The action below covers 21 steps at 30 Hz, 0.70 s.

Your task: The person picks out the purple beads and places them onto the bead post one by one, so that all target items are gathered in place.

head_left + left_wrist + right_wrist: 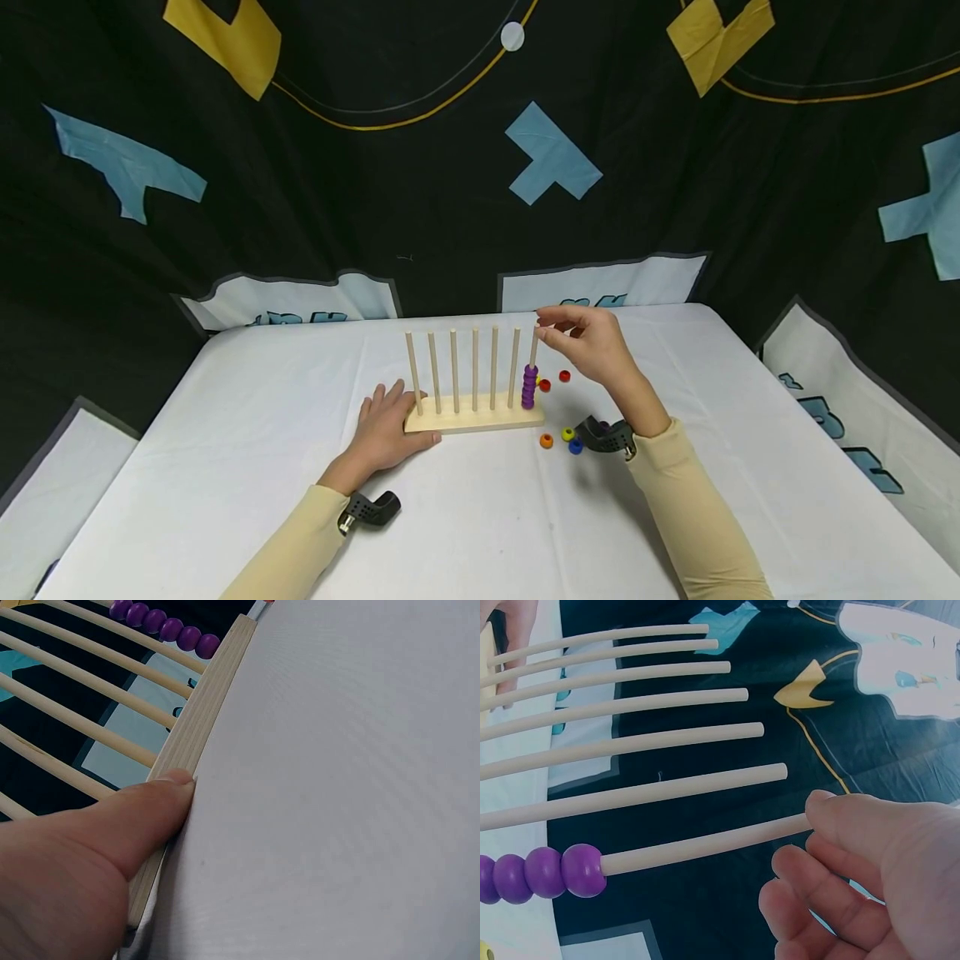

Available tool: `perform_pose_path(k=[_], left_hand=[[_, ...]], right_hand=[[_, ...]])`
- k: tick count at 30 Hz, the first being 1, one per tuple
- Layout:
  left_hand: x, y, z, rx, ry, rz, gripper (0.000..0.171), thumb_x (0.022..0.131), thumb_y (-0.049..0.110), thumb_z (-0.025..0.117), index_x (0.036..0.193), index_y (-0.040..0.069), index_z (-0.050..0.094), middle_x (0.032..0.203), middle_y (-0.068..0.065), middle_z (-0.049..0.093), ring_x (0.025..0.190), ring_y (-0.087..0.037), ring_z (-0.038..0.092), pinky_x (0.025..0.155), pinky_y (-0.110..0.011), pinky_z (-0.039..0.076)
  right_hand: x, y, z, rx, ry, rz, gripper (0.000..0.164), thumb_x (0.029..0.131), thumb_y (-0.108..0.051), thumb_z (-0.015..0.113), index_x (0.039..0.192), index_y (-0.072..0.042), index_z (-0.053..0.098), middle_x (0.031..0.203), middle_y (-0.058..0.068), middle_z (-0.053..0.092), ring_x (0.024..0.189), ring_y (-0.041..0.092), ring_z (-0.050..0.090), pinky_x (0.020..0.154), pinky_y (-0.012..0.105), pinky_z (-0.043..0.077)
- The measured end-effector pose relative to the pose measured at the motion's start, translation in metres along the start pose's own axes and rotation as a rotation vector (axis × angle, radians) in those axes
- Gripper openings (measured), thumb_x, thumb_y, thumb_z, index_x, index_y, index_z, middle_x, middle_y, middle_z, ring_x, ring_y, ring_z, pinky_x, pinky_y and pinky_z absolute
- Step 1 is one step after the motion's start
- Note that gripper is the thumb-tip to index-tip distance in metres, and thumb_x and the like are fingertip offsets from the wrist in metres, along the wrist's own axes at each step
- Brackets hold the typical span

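Observation:
A light wooden peg rack (474,422) stands on the white table, its upright pegs in a row. Its left end is held by my left hand (386,432), thumb (161,806) along the front edge of the base. Several purple beads (529,387) are stacked on the rightmost peg (705,844). At that peg's top is my right hand (588,340), with the thumb (840,814) overlapping the tip and the other fingers loosely bent. No bead shows between the right fingers.
Right of the rack lie two red beads (564,376), with a yellow one partly hidden behind the purple stack. Nearer are an orange bead (546,441), a yellow bead (567,433) and a blue bead (575,447), below the right wrist. A black curtain (420,217) hangs behind the table.

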<state>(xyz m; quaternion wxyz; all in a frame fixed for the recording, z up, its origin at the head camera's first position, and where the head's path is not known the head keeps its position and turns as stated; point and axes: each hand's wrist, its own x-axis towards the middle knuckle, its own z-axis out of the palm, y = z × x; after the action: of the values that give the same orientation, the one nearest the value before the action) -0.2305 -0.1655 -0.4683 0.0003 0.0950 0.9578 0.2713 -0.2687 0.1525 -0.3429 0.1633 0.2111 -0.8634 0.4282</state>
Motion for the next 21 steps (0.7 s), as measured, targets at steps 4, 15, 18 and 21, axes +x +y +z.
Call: perform_pose_path(k=[4,15,18,21], left_hand=[[0.001,-0.001,0.0,0.001,0.0,0.002,0.073,0.085,0.041,0.078,0.141,0.002,0.055,0.161,-0.033,0.031,0.152,-0.059,0.013,0.122,-0.072,0.009],[0.0,-0.001,0.0,0.002,0.008,0.007,0.072,0.085,0.042,0.079,0.141,0.002,0.055,0.161,-0.034,0.031,0.151,-0.06,0.013,0.121,-0.073,0.009],[0.0,-0.001,0.0,-0.001,0.009,0.009,0.072,0.085,0.042,0.078,0.14,0.002,0.055,0.161,-0.034,0.031,0.151,-0.06,0.013,0.121,-0.073,0.009],[0.0,-0.001,0.0,-0.001,0.008,0.009,0.072,0.085,0.041,0.078,0.14,0.002,0.055,0.16,-0.034,0.031,0.151,-0.06,0.013,0.121,-0.073,0.009]], right_hand=[[0.0,0.0,0.0,0.003,-0.004,-0.002,0.026,0.091,-0.012,0.076,0.114,-0.003,0.076,0.104,0.013,0.08,0.084,0.025,0.07,0.072,0.022,0.053],[-0.005,0.006,-0.005,-0.047,-0.014,0.034,0.026,0.093,-0.012,0.074,0.116,-0.001,0.076,0.106,0.015,0.079,0.087,0.026,0.069,0.075,0.027,0.054],[-0.006,0.009,-0.007,-0.06,-0.018,0.036,0.025,0.092,-0.011,0.074,0.115,-0.001,0.076,0.106,0.015,0.079,0.087,0.026,0.069,0.076,0.028,0.054],[-0.008,0.013,-0.008,-0.066,-0.027,0.044,0.024,0.092,-0.012,0.074,0.114,-0.001,0.076,0.106,0.015,0.079,0.086,0.025,0.068,0.075,0.026,0.054]])
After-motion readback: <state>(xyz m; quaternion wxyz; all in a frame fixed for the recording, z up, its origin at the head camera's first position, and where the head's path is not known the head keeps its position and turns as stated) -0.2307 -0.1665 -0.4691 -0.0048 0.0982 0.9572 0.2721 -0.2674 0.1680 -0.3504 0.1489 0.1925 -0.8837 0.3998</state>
